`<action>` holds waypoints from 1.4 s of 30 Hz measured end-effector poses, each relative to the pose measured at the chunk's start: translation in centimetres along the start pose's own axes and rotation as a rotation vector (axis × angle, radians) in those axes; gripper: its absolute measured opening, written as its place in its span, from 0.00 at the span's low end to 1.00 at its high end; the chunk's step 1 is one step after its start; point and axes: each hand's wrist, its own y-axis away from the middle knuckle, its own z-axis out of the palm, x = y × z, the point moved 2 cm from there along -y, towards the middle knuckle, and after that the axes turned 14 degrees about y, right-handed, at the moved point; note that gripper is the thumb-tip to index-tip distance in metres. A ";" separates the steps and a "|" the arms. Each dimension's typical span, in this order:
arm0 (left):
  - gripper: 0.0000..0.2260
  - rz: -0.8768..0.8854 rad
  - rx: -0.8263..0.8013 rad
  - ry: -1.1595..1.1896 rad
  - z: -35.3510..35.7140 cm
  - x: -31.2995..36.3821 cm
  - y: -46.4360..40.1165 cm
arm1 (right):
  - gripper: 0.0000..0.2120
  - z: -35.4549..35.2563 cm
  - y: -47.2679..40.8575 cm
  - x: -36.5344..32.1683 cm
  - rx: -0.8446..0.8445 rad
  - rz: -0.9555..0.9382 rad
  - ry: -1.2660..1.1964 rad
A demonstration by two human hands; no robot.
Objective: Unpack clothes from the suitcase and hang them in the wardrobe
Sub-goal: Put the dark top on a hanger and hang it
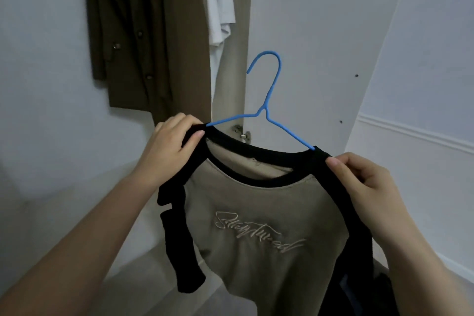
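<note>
Head view: beige cotton tee with black raglan sleeves and script logo (256,226) already on thin blue wire hanger (266,100), held up in front of open wardrobe. Tip imo: square both shoulders evenly so collar doesn't slip. Left hand (166,146) pinches left shoulder seam, fingers curled tight. Right hand (366,182) pinches right shoulder same way. Olive button-up coat (128,33) and white tee (218,7) hang behind.

White walls (46,84) are being lit dimly; pale floor (143,277) w/ white baseboard (415,133) at right; white door panel (307,59) is being seen mid-frame.
</note>
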 end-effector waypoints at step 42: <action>0.23 0.047 0.379 -0.117 -22.3 -18.0 -23.3 | 0.23 23.0 -40.5 -43.2 -0.325 -0.210 -0.852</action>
